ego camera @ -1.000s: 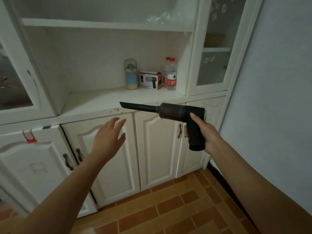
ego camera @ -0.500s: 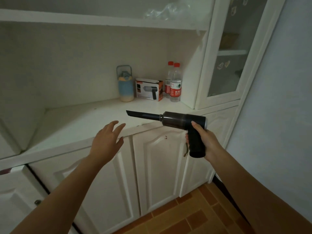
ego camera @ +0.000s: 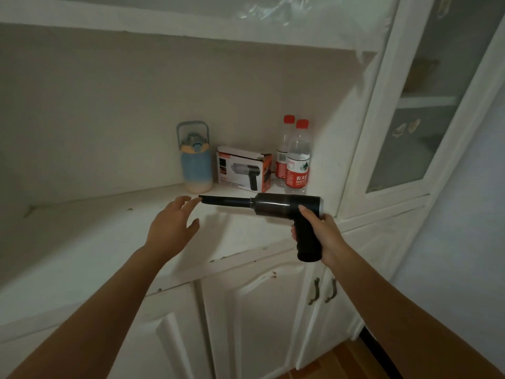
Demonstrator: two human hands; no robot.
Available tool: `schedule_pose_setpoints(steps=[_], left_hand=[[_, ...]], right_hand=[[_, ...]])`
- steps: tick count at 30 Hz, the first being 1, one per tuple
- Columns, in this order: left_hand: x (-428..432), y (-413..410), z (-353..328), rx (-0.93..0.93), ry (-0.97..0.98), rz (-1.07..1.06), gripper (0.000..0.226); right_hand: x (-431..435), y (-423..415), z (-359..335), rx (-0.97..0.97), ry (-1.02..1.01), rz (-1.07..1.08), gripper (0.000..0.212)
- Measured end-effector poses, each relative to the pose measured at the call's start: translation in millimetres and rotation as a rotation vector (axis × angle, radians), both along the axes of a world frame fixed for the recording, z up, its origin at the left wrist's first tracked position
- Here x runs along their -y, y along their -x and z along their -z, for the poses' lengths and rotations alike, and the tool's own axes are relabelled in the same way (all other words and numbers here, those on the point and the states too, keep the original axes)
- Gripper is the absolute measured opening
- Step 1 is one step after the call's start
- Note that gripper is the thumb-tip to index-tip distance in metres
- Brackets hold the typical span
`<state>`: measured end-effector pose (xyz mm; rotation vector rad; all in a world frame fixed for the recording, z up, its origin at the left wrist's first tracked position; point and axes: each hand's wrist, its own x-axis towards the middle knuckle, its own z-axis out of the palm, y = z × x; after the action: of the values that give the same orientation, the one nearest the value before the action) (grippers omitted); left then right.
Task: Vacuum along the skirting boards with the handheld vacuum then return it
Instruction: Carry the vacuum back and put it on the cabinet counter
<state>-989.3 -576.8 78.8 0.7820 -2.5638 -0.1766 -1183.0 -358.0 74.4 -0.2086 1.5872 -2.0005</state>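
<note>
The right hand (ego camera: 322, 236) grips the handheld vacuum (ego camera: 287, 205) by its pistol handle. The fingers wrap round the grip and the index finger lies up against the barrel, so the tool sits level like a drill. It hangs in the air just in front of the box (ego camera: 243, 166) (the box carries a picture of the same kind of vacuum, so this is probably its home). It is over the counter (ego camera: 95, 236) and touches nothing there. With the nozzle pointing left and the body level, it looks ready to be laid flat in front of the box rather than aimed at any floor edge. My reading is that the vacuuming is over and the return is under way, though the tool is not yet set down.

The left hand (ego camera: 170, 228) is open, fingers loosely spread and palm down, in front and to the left of the box. Its fingertips are just beside the tip of the nozzle (ego camera: 224, 201); whether one touches it I cannot tell. It seems poised to steady or take the long end as the tool comes down.

The vacuum is dark, nearly black. It has a thin tapered crevice nozzle, a stubby round barrel with a smoky translucent section and a pale rear cap, and a thick matte handle below.

Left of the box stands a blue flask (ego camera: 195, 162); right of it stand 2 red-capped water bottles (ego camera: 297, 160).
</note>
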Motion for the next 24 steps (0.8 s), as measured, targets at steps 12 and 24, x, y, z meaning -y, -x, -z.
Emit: schedule_pose_setpoints(steps=[12, 24], left_hand=[[65.6, 66.8, 22.0, 0.093, -0.266, -0.038, 0.063], [99.1, 92.5, 40.9, 0.155, -0.222, 0.026, 0.060]], right_hand=[[73.5, 44.2, 16.0, 0.007, -0.080, -0.008, 0.042], [104.5, 61.0, 25.9, -0.068, -0.324, -0.020, 0.039]])
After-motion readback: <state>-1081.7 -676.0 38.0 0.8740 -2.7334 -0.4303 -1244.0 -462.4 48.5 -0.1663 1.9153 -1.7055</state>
